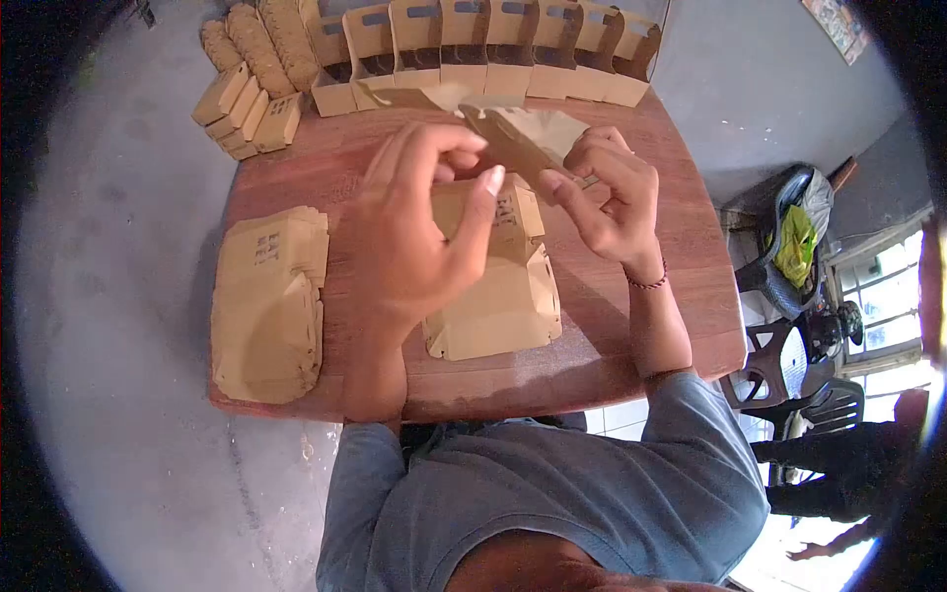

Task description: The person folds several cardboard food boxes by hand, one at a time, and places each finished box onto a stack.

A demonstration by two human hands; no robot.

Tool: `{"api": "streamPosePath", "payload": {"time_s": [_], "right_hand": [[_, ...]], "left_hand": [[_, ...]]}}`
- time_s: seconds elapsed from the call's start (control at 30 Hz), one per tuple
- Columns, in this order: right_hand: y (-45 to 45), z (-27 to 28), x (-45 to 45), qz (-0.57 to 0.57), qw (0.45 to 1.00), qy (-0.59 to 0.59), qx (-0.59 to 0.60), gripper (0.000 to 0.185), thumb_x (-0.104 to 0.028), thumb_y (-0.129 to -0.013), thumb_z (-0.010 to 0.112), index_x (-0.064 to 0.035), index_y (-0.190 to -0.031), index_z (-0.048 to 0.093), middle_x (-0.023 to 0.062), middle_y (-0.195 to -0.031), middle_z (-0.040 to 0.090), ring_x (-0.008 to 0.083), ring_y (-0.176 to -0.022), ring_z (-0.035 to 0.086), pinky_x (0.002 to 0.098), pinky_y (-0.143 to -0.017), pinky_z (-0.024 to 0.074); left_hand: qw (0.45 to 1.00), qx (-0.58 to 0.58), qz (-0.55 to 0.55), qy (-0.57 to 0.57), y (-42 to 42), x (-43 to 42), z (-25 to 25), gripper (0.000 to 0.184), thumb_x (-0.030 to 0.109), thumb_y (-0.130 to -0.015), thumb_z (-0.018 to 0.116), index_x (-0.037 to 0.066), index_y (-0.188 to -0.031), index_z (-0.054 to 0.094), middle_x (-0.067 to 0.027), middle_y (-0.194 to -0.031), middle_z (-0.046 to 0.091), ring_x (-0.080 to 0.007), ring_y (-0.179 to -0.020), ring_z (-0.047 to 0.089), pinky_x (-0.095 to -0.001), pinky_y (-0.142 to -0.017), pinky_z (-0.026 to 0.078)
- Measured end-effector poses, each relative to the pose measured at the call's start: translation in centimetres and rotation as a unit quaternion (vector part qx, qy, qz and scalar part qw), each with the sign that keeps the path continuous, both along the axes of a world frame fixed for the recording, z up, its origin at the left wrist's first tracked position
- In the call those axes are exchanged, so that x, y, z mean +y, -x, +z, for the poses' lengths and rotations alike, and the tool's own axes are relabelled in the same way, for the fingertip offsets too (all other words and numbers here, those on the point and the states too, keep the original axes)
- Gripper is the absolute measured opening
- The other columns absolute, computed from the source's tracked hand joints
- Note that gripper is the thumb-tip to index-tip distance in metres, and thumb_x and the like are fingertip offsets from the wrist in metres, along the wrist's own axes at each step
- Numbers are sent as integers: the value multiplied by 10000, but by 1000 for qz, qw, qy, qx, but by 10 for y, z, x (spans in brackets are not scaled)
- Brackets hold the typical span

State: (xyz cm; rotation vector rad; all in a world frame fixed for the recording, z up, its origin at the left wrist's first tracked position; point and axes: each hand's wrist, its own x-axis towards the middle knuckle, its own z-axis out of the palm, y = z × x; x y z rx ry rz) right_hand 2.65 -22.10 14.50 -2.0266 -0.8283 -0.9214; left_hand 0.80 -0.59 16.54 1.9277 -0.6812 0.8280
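Observation:
A brown cardboard piece (528, 143), partly folded, is held up over the middle of the wooden table. My right hand (607, 192) pinches its right end between thumb and fingers. My left hand (429, 212) is raised at its left, fingers apart and somewhat blurred, with nothing visible between thumb and fingers. Below the hands lies a flat cardboard sheet (493, 306) with dark print on its upper part, partly hidden by my left hand. A stack of similar flat sheets (266, 326) rests at the table's left edge.
Along the far edge of the table (691, 257) stands a row of cardboard carriers (464, 54) with handle holes. Folded boxes (237, 113) are stacked at the back left. Dark plastic chairs (774, 360) and another person (838, 469) are at the right, beyond the table.

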Motion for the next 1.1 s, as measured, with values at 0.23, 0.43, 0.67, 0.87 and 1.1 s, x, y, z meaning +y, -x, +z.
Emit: {"api": "streamPosePath", "payload": {"time_s": [0.23, 0.43, 0.67, 0.87, 1.1], "right_hand": [[-6, -9, 5, -21, 994, -99, -37, 224, -91, -793, 797, -8, -709, 606, 116, -697, 629, 264, -667, 580, 355, -690, 459], [-2, -11, 12, 50, 994, -80, 61, 184, -123, -847, 764, 14, -817, 644, 139, -774, 657, 269, -740, 600, 351, -690, 472], [0, -6, 12, 14, 976, -64, 208, 211, -190, -910, 700, 11, -861, 657, 138, -737, 658, 189, -627, 608, 336, -577, 469], [-5, -10, 11, 22, 944, -133, 302, 233, -221, -908, 702, 10, -912, 673, 116, -753, 671, 122, -668, 591, 307, -616, 474], [-5, -3, 11, 68, 903, -216, 366, 205, -166, -927, 685, 24, -1003, 679, 60, -832, 701, 76, -755, 597, 253, -680, 488]], "left_hand": [[985, 170, -21, -9, -18, -6, -17, 605, 350, -934, 696, -24, -1342, 450, -204, -1184, 615, -255, -1030, 646, -359, -862, 537], [926, 239, -211, 203, -40, -21, -25, 611, 290, -948, 695, -36, -1361, 384, -165, -1302, 570, -230, -1132, 603, -382, -925, 522], [926, 232, -194, 227, -49, -26, -37, 536, 237, -958, 686, -32, -1364, 463, -157, -1200, 644, -185, -1049, 652, -329, -849, 549], [975, 126, -115, 143, -52, -27, -44, 260, 162, -946, 687, -43, -1106, 678, -141, -934, 733, -183, -811, 726, -303, -690, 578], [998, 35, -27, 52, -39, -14, -25, 137, 115, -896, 727, 19, -991, 704, -114, -895, 739, -200, -757, 735, -304, -632, 574]]}}
